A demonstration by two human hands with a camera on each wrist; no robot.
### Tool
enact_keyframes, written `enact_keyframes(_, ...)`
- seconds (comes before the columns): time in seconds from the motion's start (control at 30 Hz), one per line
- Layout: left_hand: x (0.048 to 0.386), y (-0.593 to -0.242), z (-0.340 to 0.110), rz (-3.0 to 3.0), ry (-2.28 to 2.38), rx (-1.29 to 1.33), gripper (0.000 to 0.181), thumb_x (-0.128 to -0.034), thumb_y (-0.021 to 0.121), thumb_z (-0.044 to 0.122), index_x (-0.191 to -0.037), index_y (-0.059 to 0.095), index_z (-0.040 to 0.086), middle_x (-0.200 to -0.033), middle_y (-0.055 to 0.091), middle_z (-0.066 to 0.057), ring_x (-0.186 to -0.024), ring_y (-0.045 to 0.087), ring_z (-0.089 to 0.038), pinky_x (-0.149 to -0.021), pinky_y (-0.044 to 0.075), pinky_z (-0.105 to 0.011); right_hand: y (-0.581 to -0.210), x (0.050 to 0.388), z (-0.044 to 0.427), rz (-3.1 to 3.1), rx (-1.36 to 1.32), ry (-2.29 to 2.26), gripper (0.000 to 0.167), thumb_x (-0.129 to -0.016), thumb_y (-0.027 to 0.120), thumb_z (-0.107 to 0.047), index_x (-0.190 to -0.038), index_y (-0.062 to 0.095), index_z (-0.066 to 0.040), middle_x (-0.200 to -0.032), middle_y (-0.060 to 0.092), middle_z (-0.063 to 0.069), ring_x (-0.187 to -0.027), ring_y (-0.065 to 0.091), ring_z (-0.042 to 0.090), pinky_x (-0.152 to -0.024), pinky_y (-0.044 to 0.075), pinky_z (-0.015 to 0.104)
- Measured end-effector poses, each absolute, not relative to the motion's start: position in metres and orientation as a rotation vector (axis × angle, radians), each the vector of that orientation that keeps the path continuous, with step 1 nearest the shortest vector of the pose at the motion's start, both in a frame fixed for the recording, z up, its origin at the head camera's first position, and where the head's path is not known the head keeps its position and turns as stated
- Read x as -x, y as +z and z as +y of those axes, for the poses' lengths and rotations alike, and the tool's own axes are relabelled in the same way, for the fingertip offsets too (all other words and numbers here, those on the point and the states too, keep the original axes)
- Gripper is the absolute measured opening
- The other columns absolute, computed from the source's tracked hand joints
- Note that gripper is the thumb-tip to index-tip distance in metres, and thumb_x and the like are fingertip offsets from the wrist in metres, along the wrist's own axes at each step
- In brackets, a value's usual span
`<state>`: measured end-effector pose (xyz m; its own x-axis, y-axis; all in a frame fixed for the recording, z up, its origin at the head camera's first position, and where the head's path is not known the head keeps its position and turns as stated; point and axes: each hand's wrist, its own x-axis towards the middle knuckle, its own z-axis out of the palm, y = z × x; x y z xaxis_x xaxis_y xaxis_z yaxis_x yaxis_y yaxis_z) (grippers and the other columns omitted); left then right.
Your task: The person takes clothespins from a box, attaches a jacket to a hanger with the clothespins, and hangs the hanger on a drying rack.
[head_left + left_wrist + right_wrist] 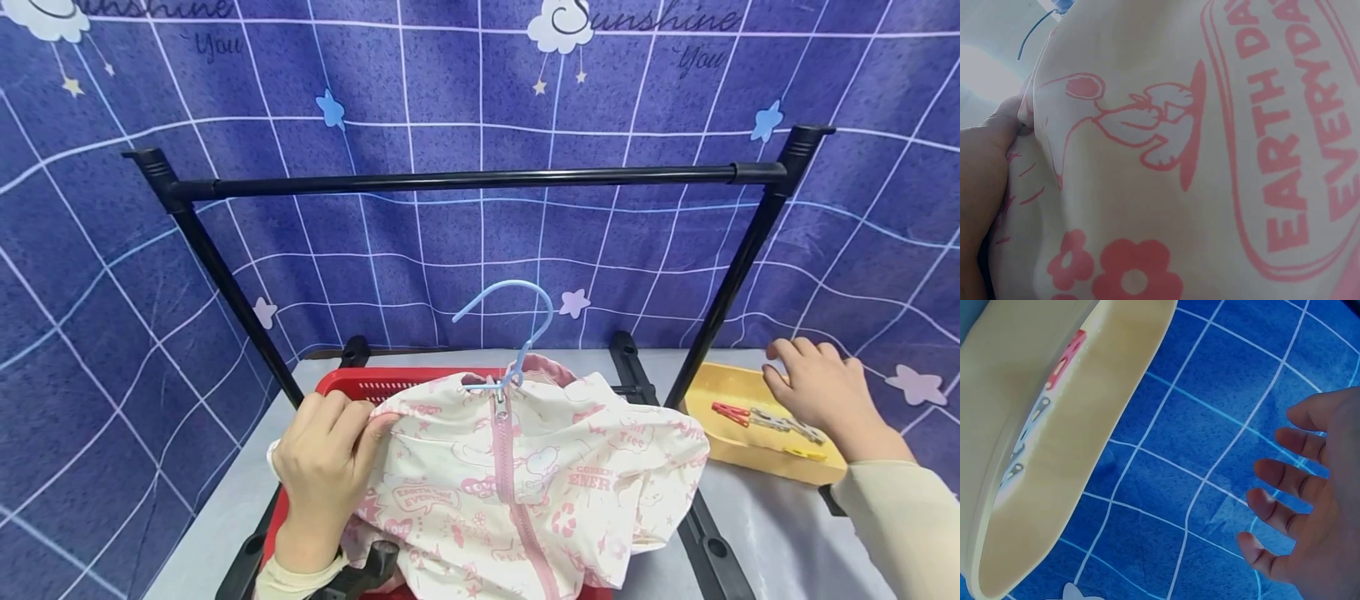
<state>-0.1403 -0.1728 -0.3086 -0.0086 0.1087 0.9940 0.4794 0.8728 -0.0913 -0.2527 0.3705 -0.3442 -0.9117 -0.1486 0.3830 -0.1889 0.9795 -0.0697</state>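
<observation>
A white jacket with pink print and a pink zipper (504,450) hangs on a light blue hanger (546,304), whose hook sticks up from the collar. My left hand (322,467) grips the jacket at its shoulder on the left side; in the left wrist view the printed cloth (1135,206) fills most of the picture. Over the yellow tray (697,392) at the right, my right hand (821,387) hovers with loosely bent fingers and nothing in them. Inside the tray lie a red clothespin (731,413), several grey ones (780,423) and a yellow one (806,454).
A black rack with a horizontal bar (480,179) stands behind the jacket, its posts slanting down on both sides. Beneath the jacket is a red basket (337,382). A blue gridded curtain (480,92) covers the back. The tabletop (772,517) is pale grey.
</observation>
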Motion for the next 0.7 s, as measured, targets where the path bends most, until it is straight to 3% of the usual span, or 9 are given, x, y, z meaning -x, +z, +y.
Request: enact_keyframes(0.7,0.14,-0.307,-0.172,-1.577,-0.305,0.475,0.057,-0.1017,0.048,0.048,-0.063,0.048,0.007,-0.059,0.041,-0.004,-0.052,0.037,-0.026,-0.044,0.024,-0.032,-0.351,0.265,0.388,-2.834,-0.251,0.094,0.026,-0.095,0.055,-0.02,-0.111,0.054,0.001,-0.109,0.056,0.029,-0.098,0.049,0.052,-0.076,0.033,0.071)
